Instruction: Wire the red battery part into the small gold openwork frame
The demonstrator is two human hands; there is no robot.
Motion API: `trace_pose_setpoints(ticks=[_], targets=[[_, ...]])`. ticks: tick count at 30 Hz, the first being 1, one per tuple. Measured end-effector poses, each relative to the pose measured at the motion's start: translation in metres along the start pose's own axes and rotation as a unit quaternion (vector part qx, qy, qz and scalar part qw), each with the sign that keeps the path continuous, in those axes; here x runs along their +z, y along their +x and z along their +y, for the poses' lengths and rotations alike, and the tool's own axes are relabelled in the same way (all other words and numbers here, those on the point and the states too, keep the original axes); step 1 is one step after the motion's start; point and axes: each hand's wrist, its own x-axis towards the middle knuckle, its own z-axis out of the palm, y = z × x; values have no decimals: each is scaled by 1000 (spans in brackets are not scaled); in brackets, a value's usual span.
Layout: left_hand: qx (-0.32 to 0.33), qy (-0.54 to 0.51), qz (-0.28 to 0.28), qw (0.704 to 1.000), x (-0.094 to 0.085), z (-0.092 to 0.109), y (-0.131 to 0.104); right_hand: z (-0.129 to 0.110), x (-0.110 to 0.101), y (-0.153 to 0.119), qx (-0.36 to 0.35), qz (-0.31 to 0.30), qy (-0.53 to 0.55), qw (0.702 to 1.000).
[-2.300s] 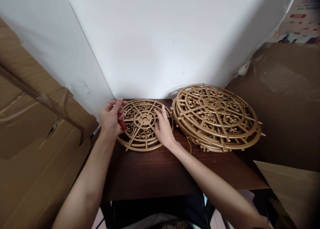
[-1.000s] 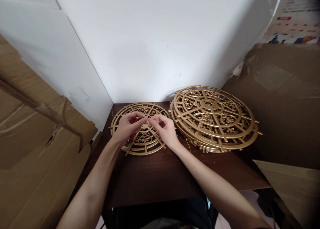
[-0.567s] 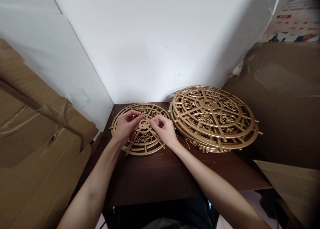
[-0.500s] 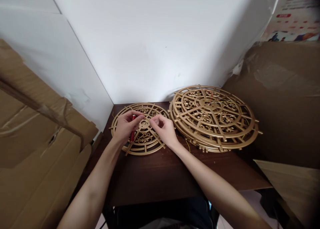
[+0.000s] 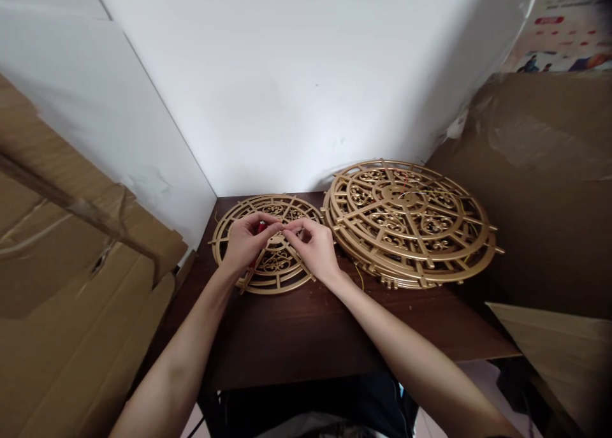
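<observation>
A round gold openwork panel (image 5: 275,286) with scrollwork lies flat on the dark table (image 5: 287,336). My left hand (image 5: 243,241) is closed above its centre, with a slim red tool (image 5: 262,227) tucked in the palm. Its thumb and forefinger pinch at a spot touching the fingertips of my right hand (image 5: 315,243). That hand is closed in a pinch as well, and whatever lies between the tips is too small to make out. The fingers cover much of the panel's hub.
To the right, several similar gold panels (image 5: 430,275) are stacked, with thin coloured wires on top. A yellow wire (image 5: 359,277) lies beside the stack. Cardboard (image 5: 71,336) borders the left side, a large carton (image 5: 549,189) the right. A white wall (image 5: 287,94) rises behind.
My two hands have come together until their fingertips meet over the panel's centre. The red tool has shifted slightly right with my left hand, which now covers more of it.
</observation>
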Motion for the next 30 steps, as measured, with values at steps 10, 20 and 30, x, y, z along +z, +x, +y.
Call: trace_pose_setpoints(ticks=[10, 20, 30], targets=[[-5, 8, -9, 1000, -2, 1, 1, 0, 1, 0, 4, 13, -9, 1000], [13, 37, -17, 999, 0, -3, 0, 0, 0, 2, 78, -20, 37, 996], [4, 39, -31, 999, -1, 2, 0, -1, 2, 5, 116, -10, 132, 984]])
